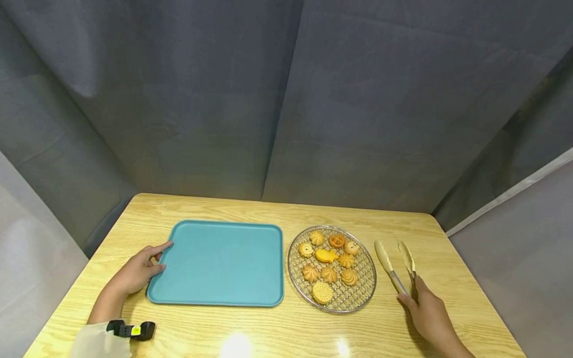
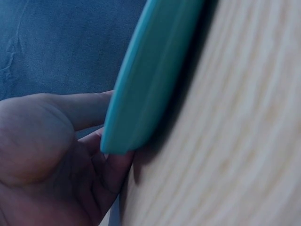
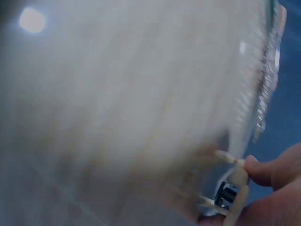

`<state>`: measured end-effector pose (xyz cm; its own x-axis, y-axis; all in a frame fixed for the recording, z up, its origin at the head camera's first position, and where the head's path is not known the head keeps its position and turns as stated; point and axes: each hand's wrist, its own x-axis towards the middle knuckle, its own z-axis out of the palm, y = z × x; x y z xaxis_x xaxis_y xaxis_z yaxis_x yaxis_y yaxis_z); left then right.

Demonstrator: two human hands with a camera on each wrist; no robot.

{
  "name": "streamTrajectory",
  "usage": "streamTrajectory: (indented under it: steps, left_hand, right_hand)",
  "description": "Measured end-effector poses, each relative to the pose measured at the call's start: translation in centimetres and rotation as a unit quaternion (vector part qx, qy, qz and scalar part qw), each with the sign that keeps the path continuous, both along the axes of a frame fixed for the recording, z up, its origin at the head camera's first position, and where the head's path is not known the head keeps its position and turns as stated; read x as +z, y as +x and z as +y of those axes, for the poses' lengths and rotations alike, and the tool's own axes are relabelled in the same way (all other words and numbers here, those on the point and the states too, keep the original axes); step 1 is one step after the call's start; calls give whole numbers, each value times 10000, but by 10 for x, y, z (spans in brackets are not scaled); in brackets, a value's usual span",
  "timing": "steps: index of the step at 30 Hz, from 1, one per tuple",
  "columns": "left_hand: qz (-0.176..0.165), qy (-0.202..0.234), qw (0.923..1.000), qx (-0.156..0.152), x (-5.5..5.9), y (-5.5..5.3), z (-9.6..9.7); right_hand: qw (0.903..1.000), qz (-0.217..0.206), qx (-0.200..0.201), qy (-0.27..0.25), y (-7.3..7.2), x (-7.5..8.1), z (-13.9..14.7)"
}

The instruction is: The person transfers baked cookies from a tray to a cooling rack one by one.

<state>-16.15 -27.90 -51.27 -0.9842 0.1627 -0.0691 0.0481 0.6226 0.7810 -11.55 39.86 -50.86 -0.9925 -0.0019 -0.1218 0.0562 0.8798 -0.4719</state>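
My left hand (image 1: 136, 272) grips the left edge of a blue-green rectangular tray (image 1: 219, 263). In the left wrist view, the thumb lies at the top of the tray's rim (image 2: 124, 80) and other fingers reach beneath it. On the right side of the table, my right hand (image 1: 427, 313) holds a pair of tongs (image 1: 396, 283) with cream tips, their arms spread apart with nothing between them. Between tray and tongs lies a round wire rack (image 1: 353, 301) bearing several cookies, among them a yellow fish-shaped one (image 1: 326, 256) and a brown pretzel-shaped one (image 1: 336, 241).
Everything rests on a light wooden table (image 1: 197, 328) with rounded far corners. Grey curtains (image 1: 215, 99) hang behind it and pale panels stand at both sides. A black strap (image 1: 132, 330) with a yellow mark is around my left wrist.
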Motion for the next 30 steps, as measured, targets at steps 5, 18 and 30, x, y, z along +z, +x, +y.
streamTrajectory:
  steps: [5,18,30]
  left_hand:
    - [-59,-10,10000,12,0,0,1]
    - [-44,26,10000,-8,0,0,1]
    - [-81,12,10000,-20,1,0,1]
  right_hand:
    - [9998,164,-74,-45,2,-6,0]
    - [9978,-427,-319,-402,-2,-2,-2]
    - [9991,-205,-283,-220,-4,3,-1]
